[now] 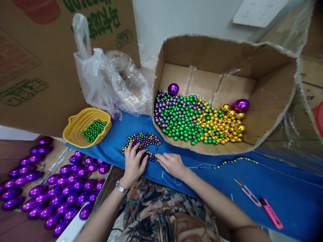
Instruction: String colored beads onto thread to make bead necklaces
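Observation:
My left hand [133, 164] rests at the near side of a pile of small purple, green and gold beads [141, 138], fingers spread and touching the beads. To its right, my right hand [173, 164] is closed in a pinch on a thin needle [148, 153], whose pale shaft points left into the beads. Its grip end is hidden by the fingers. Thread [205, 165] trails rightward from beside my right hand to a strung row of small beads [237, 160] on the blue cloth [217, 185].
A cut-open carton [227, 53] holds larger green, purple and gold beads. A yellow basket [73, 134] has green beads. Pink-handled snips [248, 193] and a pink cutter [272, 213] lie right. Purple egg-shaped ornaments [67, 190] lie lower left. Plastic bags [101, 77] stand behind.

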Tool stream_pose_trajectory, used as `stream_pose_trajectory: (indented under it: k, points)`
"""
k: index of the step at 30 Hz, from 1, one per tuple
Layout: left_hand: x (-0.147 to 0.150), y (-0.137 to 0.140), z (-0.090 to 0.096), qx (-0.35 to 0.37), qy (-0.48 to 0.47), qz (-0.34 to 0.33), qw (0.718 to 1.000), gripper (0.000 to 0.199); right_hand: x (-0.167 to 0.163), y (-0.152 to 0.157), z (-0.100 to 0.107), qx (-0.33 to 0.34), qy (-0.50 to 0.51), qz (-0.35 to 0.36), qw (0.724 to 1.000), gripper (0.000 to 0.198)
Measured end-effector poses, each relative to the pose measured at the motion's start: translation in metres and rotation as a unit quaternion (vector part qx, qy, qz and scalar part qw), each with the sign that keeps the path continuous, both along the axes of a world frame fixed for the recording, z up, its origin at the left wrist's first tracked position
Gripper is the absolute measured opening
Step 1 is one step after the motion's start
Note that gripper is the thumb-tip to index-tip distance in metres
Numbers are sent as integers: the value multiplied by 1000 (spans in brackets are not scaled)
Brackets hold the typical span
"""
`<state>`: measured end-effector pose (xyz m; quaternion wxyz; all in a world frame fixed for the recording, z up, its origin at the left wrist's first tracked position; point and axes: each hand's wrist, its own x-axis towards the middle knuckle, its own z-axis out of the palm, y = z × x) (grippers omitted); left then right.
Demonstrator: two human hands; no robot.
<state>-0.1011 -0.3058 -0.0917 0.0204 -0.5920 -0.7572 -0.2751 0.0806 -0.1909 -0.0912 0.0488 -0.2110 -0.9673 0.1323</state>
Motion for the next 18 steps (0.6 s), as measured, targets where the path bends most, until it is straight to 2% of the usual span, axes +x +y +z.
stream_pose_trajectory:
  k: [18]
  points:
    - [1, 8, -3, -1, 1, 0, 1000, 25, 8, 3, -4, 18, 57, -30, 998, 31]
